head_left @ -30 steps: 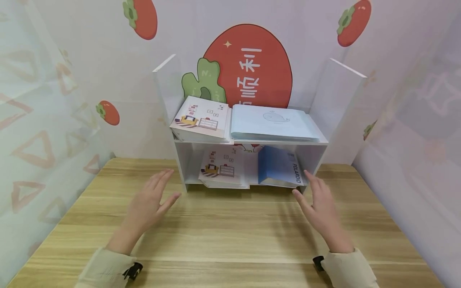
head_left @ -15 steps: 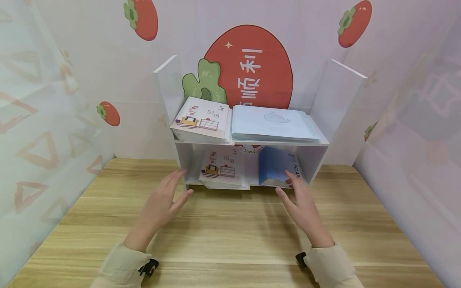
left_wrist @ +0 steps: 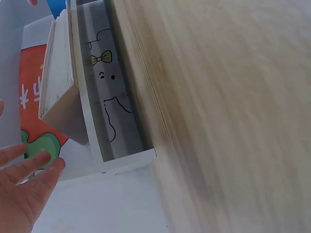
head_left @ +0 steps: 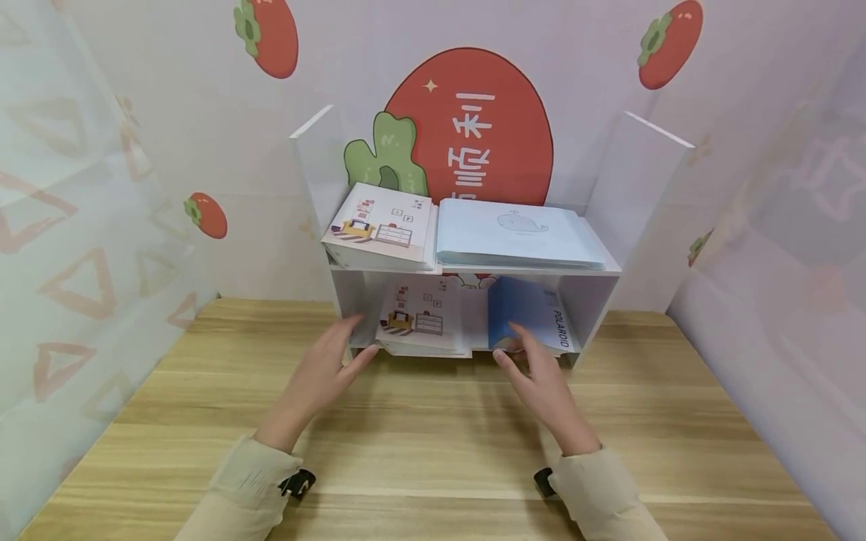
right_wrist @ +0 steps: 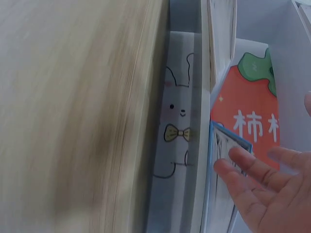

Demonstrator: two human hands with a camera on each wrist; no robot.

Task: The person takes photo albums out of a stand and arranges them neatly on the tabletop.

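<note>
On the lower shelf of a white two-tier rack [head_left: 598, 304] lie a white illustrated book [head_left: 440, 304] at left and a blue book marked POLAROID [head_left: 534, 304] at right. My left hand [head_left: 325, 372] is at the lower left end of the rack, fingers extended and spread, holding nothing. In the left wrist view its fingers stand apart from the white book's corner [left_wrist: 70, 114]. My right hand [head_left: 541, 379] reaches the front of the blue book, thumb and fingers apart. Its fingertips overlap the blue book's page edge [right_wrist: 221, 194] in the right wrist view.
The upper shelf carries a stack of illustrated books [head_left: 379, 225] and a pale blue whale-cover book [head_left: 514, 233]. Tall side panels [head_left: 639, 176] rise at both ends. The rack stands on a wooden table [head_left: 433, 443], with printed cloth walls [head_left: 101, 225] around it.
Both hands have moved inward. The left has come to the rack's left end, and the right has shifted left from the rack's right end to the blue book's front. The books have not moved.
</note>
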